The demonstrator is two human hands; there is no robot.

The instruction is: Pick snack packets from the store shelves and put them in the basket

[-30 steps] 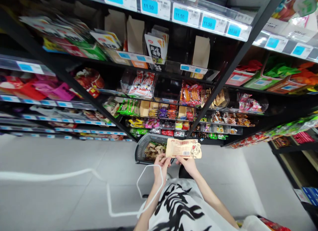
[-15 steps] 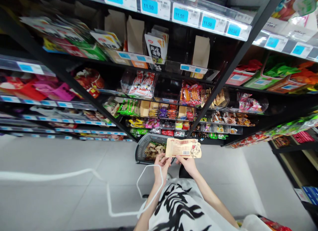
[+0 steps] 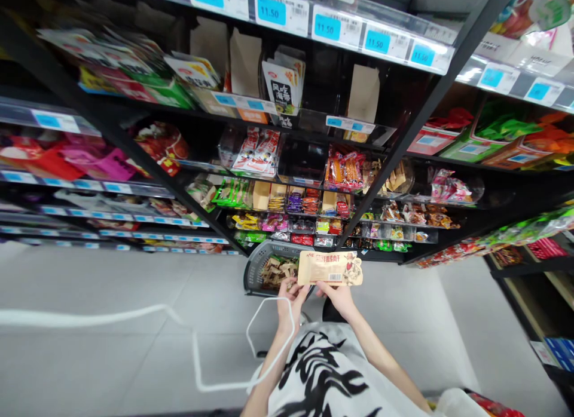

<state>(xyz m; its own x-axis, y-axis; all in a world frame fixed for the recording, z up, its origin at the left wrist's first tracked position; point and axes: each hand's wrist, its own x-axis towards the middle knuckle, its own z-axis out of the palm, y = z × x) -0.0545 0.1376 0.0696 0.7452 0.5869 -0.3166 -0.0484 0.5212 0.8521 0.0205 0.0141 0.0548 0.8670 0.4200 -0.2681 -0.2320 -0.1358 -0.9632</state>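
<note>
A cream-coloured snack packet (image 3: 329, 267) with red lettering and a barcode is held up in front of me, its printed face toward the camera. My left hand (image 3: 292, 293) pinches its lower left corner, the fingers curled. Along the bottom edge, my right hand (image 3: 335, 296) grips it between the thumb in front and fingers behind, which are mostly hidden. Just beyond the packet, a grey basket (image 3: 255, 267) stands on the floor, holding a pile of small wrapped snacks (image 3: 278, 272). The packet and my left hand cover part of the basket.
Black shelves with bins of small packaged sweets (image 3: 302, 202) rise ahead. Upright packets (image 3: 284, 82) and price tags (image 3: 332, 25) line the upper shelves. A white cable (image 3: 134, 313) runs across the left side in front of the tiled floor (image 3: 112, 357). More shelving (image 3: 529, 303) stands at the right.
The packet has shifted very slightly to the left and down, still in both hands. Otherwise the scene looks the same.
</note>
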